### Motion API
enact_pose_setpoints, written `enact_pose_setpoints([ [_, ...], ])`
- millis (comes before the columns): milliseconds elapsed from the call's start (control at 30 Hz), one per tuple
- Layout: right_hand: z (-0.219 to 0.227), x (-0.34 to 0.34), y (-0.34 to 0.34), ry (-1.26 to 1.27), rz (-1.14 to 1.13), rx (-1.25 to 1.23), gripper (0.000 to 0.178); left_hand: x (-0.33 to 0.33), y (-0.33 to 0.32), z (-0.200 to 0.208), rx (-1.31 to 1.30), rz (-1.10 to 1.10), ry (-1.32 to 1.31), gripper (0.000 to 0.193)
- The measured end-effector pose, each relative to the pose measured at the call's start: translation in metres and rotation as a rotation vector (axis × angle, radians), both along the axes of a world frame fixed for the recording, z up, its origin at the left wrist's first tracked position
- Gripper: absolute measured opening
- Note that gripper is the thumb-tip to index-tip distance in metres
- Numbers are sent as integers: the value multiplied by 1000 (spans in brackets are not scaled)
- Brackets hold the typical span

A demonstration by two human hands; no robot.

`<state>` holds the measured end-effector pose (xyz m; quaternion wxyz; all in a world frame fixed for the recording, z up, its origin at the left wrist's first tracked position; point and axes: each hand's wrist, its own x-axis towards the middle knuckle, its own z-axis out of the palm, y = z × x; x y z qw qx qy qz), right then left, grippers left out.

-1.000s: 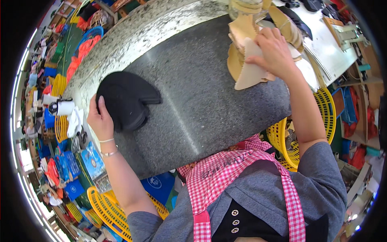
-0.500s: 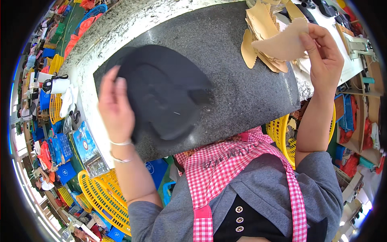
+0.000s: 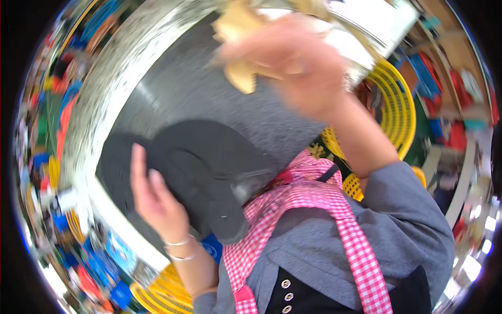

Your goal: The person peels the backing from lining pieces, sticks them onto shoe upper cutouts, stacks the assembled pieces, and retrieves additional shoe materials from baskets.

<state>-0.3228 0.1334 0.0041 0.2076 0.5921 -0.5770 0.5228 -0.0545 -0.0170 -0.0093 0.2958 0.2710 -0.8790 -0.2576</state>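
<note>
Black curved flat pieces, which look like cut soft sheet material, overlap at the near left of the dark stone slab. My left hand rests at their left part, its index finger and thumb stretched out and apart. Over the far side of the slab my right hand is smeared by motion. It covers part of a stack of tan pieces with zigzag edges. Whether a tan piece is between its blurred fingers cannot be made out.
A pale speckled ledge borders the slab at the left. Yellow baskets stand below the work surface, one at the right and one at the lower left. Shelves with red and blue items are at the far right.
My right hand has moved left from beside the tan stack to over it; the pale tan piece it held no longer shows clearly. The black pieces now lie nearer to me, and the view has turned.
</note>
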Motion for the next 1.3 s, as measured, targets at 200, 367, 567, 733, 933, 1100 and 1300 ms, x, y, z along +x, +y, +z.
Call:
enact_pose_setpoints([
  [200,-52,76,-12,120,142,46,14,-3,39,-49,-285,-102,-157,30],
  [367,-64,90,-5,59,200,63,18,-13,41,-23,358,-185,43,22],
  [567,-63,85,-4,31,251,45,20,-3,33,-29,526,-205,69,18],
  [733,-59,78,-11,32,331,76,20,0,36,-13,889,-131,61,15],
  [933,-49,80,-23,-64,286,168,21,-16,30,-18,895,-230,130,21],
  [1100,-36,82,-38,-22,302,292,22,-13,23,-15,784,-193,134,20],
  [1300,-24,90,-39,-29,354,458,22,-8,24,-10,602,-162,20,17],
])
